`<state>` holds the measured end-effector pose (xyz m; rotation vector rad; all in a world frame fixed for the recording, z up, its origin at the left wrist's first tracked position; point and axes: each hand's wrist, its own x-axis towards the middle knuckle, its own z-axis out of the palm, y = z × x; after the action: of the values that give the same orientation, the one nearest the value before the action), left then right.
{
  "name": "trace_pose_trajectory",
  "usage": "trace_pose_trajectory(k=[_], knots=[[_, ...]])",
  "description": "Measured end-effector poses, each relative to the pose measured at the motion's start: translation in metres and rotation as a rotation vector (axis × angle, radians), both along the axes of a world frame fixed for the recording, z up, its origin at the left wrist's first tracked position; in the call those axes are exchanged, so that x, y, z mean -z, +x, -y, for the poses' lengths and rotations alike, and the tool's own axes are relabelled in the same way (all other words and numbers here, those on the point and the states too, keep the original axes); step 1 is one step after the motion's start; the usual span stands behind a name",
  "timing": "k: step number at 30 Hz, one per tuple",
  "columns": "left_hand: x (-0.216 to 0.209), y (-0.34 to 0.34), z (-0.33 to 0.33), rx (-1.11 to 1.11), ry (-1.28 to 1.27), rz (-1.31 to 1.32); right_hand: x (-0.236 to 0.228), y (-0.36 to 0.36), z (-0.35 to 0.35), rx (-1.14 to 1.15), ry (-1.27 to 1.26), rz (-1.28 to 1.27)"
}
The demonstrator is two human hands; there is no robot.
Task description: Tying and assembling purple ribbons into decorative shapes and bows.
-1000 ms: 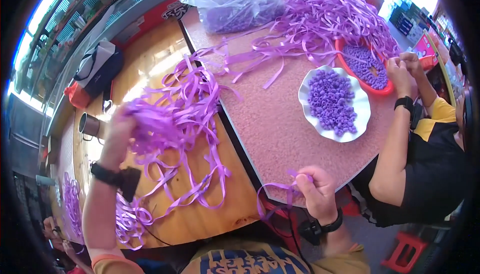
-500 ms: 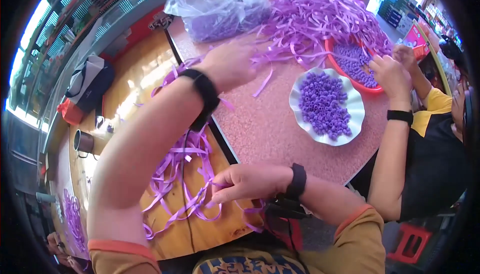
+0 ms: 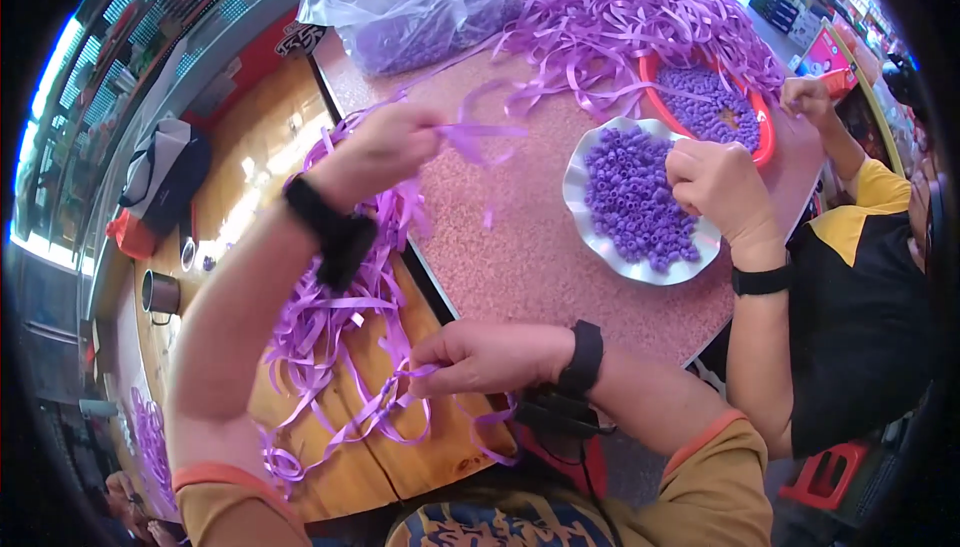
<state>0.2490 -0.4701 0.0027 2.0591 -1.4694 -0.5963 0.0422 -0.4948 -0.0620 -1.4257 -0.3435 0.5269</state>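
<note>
Above the pink table's left edge, my left hand (image 3: 392,147) is closed on a purple ribbon (image 3: 488,131), whose loose end trails to the right. Lower down, my right hand (image 3: 480,357) pinches another purple ribbon (image 3: 420,372) between thumb and fingers. Small purple beads (image 3: 385,394) appear to sit on that ribbon beside the fingertips. Beneath my left forearm lies a tangle of purple ribbons (image 3: 320,332) on the wooden table (image 3: 440,437). A scalloped white bowl (image 3: 584,230) of purple beads (image 3: 640,197) stands right of my hands on the pink table (image 3: 520,267).
At the back are a clear plastic bag (image 3: 420,27) of purple beads and a big ribbon pile (image 3: 640,22). A co-worker's hand (image 3: 725,187) reaches over the bowl, beside a red basket (image 3: 765,142) of beads. A metal mug (image 3: 160,292) stands at left.
My left hand has drawn back from the big ribbon pile toward the left, with a ribbon in it. The co-worker's hand has moved from the red basket to the white bowl.
</note>
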Motion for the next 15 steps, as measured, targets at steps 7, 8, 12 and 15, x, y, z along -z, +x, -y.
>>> trace_pose_trajectory(k=[7,8,12,15], knots=[[-0.079,-0.029,-0.181,-0.580,0.035,-0.278,-0.001,-0.002,-0.003,0.005,-0.029,0.016],[-0.084,-0.030,-0.203,-0.626,0.016,-0.284,-0.002,-0.001,-0.005,0.005,-0.056,0.042],[-0.084,-0.024,-0.250,-0.730,-0.070,-0.417,-0.002,0.000,-0.008,0.016,-0.048,0.049],[-0.068,-0.024,-0.244,-0.664,0.117,-0.241,-0.003,0.000,-0.007,-0.039,-0.095,0.061]])
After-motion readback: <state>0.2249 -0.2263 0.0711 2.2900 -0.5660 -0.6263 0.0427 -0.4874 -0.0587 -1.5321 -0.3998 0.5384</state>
